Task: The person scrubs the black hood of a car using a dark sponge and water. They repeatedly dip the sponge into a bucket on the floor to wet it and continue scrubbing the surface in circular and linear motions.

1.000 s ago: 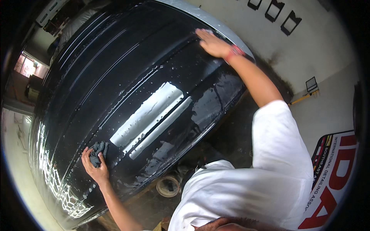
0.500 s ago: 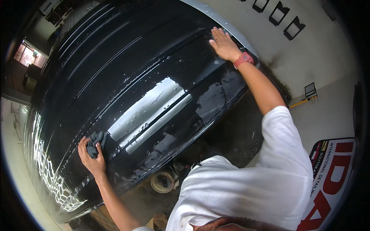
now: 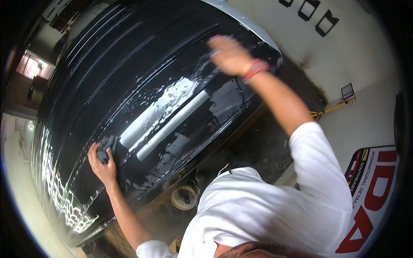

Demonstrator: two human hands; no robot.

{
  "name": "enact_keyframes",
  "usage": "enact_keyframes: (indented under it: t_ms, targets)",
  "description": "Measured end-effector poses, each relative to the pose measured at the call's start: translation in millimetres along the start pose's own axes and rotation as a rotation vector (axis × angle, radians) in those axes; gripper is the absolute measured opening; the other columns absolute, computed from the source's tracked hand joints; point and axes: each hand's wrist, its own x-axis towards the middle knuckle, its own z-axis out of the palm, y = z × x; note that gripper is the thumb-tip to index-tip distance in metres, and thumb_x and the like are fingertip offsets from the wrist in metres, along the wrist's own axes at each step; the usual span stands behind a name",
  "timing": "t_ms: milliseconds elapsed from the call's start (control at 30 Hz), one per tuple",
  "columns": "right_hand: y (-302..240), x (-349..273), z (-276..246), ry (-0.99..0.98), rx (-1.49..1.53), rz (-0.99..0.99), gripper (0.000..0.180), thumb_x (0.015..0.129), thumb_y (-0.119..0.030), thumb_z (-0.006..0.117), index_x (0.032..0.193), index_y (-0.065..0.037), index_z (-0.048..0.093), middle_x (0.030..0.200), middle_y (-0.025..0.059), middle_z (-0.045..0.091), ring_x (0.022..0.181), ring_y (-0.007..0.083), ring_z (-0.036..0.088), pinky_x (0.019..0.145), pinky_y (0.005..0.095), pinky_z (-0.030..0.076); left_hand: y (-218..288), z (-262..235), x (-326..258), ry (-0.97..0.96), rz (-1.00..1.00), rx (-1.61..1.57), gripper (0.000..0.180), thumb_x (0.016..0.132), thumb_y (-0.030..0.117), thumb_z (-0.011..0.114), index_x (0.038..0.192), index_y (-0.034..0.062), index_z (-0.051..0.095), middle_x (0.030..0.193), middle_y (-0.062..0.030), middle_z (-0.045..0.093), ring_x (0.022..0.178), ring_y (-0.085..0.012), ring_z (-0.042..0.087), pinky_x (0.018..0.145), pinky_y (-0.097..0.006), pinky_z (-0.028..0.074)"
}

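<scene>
A large glossy black vehicle panel, wet with drops and streaks, curves across the view. At its near left my left hand is closed around a crumpled dark grey cloth and rests on the surface. Toward the right end of the panel is my right hand, reaching over the wet black surface with a red watch on its wrist. Motion smears its fingers, so whether anything lies under them cannot be seen. A bright light reflection lies on the panel between the hands.
Below the panel's near edge a round bucket stands on the dark floor. A yellow stand with a work lamp is by the right wall. A large printed sign is at the lower right. Several dark frames hang on the wall.
My right hand has swept left and slightly nearer across the panel, from its far right edge. The left hand with the cloth has stayed nearly in place. Wet streaks over the reflection have changed.
</scene>
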Motion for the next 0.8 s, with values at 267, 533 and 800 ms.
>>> enact_keyframes:
  t_ms: [267, 533, 800]
  targets:
    - [-127.0, -9.4, 76.0, 0.181, -0.193, -0.270, 0.052, 0.105, -0.017, 0.046, 0.151, 0.008, 0.051, 0.159, 0.0253, 0.051, 0.150, 0.0421, 0.046, 0.125, 0.0561, 0.035, 6.0, 9.1, 4.3, 0.005, -0.003, 0.000, 0.035, 0.093, 0.022, 0.081, 0.122, 0.0055, 0.069, 0.133, -0.0162, 0.068, 0.128, -0.0378, 0.063, 0.111, -0.048, 0.048]
    - [64.9, 30.3, 36.9, 0.246, -0.212, -0.211, 0.043, 0.094, -0.016, 0.057, 0.132, -0.001, 0.073, 0.148, 0.0183, 0.064, 0.139, 0.0368, 0.058, 0.117, 0.0463, 0.048, 11.6, 13.6, 7.0, 0.022, -0.016, -0.032, 0.035, 0.092, 0.021, 0.081, 0.122, 0.0061, 0.069, 0.133, -0.0163, 0.068, 0.128, -0.0377, 0.063, 0.111, -0.047, 0.048]
    - [-63.0, 20.7, 73.0, 0.194, -0.208, -0.504, 0.039, 0.094, -0.016, 0.058, 0.127, 0.002, 0.071, 0.150, 0.0222, 0.059, 0.141, 0.0404, 0.053, 0.118, 0.0555, 0.044, -0.5, -1.2, 0.6, 0.015, -0.007, 0.020, 0.036, 0.093, 0.019, 0.082, 0.123, 0.0042, 0.069, 0.132, -0.0165, 0.069, 0.128, -0.0375, 0.064, 0.111, -0.047, 0.048]
